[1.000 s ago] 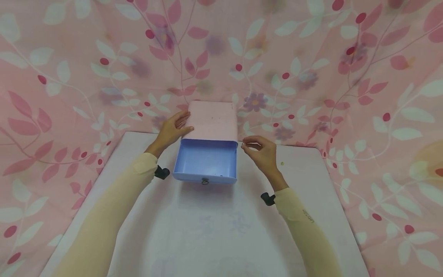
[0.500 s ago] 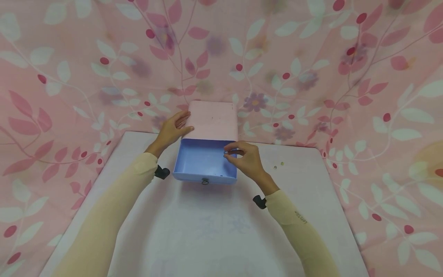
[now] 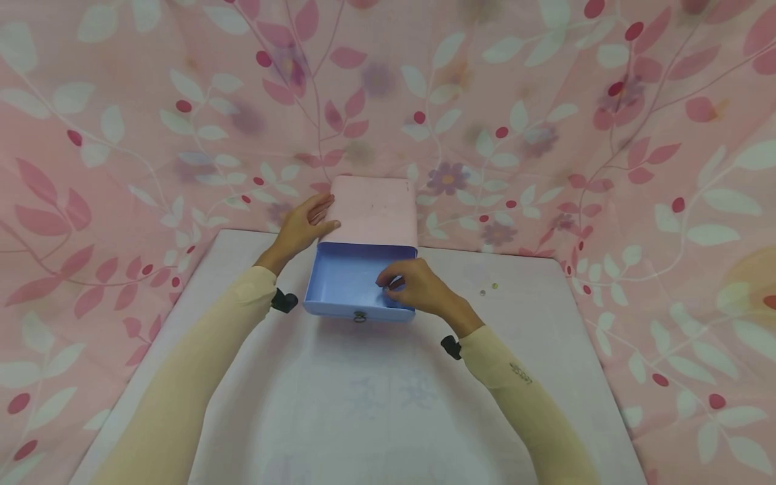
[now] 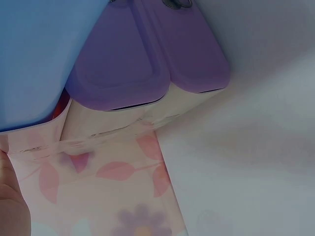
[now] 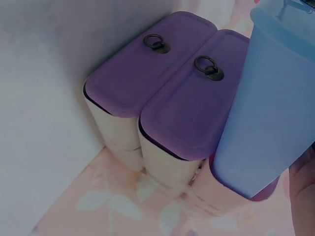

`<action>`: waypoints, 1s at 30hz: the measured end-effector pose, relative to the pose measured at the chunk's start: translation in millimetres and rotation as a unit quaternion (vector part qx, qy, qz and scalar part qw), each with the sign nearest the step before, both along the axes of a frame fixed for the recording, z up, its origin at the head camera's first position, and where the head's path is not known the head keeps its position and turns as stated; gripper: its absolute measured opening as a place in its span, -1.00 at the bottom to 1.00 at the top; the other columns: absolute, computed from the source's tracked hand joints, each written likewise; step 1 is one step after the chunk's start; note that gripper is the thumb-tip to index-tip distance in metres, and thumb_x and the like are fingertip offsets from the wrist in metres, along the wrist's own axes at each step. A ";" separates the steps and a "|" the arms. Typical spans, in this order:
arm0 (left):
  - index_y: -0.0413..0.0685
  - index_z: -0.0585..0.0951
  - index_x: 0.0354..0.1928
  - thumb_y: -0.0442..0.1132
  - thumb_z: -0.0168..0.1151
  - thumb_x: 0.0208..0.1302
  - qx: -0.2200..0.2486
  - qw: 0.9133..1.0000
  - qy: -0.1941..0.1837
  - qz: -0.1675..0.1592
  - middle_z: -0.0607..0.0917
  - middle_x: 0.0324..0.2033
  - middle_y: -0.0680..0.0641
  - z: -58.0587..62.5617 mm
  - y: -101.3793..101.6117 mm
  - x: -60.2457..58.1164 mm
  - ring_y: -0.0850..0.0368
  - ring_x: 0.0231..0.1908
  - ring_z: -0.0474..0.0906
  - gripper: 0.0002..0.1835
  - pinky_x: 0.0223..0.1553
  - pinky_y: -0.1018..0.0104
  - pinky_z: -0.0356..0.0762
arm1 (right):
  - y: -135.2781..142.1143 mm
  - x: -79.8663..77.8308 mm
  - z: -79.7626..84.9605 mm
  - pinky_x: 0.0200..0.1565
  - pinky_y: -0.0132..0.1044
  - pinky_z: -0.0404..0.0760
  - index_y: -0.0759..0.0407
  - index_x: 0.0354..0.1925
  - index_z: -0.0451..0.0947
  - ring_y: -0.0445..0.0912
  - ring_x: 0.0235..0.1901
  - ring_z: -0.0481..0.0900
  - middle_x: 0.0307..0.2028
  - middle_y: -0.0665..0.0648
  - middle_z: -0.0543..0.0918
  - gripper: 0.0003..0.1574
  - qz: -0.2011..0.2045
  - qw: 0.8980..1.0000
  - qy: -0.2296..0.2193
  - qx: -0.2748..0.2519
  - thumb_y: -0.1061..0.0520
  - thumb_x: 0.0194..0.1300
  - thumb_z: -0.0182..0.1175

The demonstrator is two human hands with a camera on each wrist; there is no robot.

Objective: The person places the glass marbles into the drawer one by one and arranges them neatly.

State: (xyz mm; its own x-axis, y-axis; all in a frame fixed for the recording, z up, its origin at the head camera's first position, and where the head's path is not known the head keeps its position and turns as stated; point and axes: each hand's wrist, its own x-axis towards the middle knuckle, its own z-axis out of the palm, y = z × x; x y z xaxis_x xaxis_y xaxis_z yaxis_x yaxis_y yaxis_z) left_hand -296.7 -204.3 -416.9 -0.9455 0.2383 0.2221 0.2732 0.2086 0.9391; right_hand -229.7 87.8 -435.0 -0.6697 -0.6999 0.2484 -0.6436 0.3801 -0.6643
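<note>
A pink drawer box stands at the back of the table, its blue top drawer pulled out toward me. My left hand rests against the box's left side, fingers fairly straight and thumb at the top's front corner. Inside the right half of the drawer, my right hand pinches a small marble between thumb and fingertips, mostly covered by them. Two more marbles, one yellowish and one clear, lie on the table to the right.
Below the blue drawer, the right wrist view shows two closed purple drawers, an upper one and a lower one, each with a ring pull. Pink floral cloth hangs behind and beside the white table.
My right hand has moved left from beside the box, over the drawer's right wall and down into it with the marble. The left hand has stayed in place.
</note>
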 end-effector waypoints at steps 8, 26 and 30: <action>-0.35 0.18 0.43 -0.37 0.36 0.21 0.000 1.000 0.000 0.000 0.29 0.40 -0.25 -0.8 0.2 0.1 -0.08 0.40 0.18 -0.20 0.37 0.09 0.20 | -6.3 -2.8 -2.5 -0.15 -0.35 0.69 0.27 -0.19 0.71 -0.11 -0.23 0.69 -0.25 0.11 0.74 -0.72 0.031 0.998 -0.002 0.058 0.43 0.08 0.35; -0.35 0.16 0.44 -0.36 0.36 0.21 -0.003 1.000 -0.002 -0.005 0.26 0.41 -0.25 0.7 -0.1 0.5 -0.10 0.41 0.15 -0.18 0.38 0.07 0.18 | -8.0 0.3 1.7 -0.13 -0.39 0.67 0.26 -0.13 0.71 -0.14 -0.24 0.69 -0.20 0.11 0.74 -0.69 0.031 0.993 0.000 0.113 0.40 0.10 0.36; -0.35 0.16 0.44 -0.36 0.36 0.22 -0.006 1.000 -0.002 -0.004 0.26 0.41 -0.24 0.5 -0.1 0.4 -0.08 0.41 0.15 -0.18 0.37 0.08 0.19 | -7.6 0.8 0.7 -0.13 -0.43 0.65 0.23 -0.11 0.71 -0.18 -0.24 0.68 -0.19 0.09 0.74 -0.67 0.027 0.992 -0.001 0.122 0.39 0.10 0.38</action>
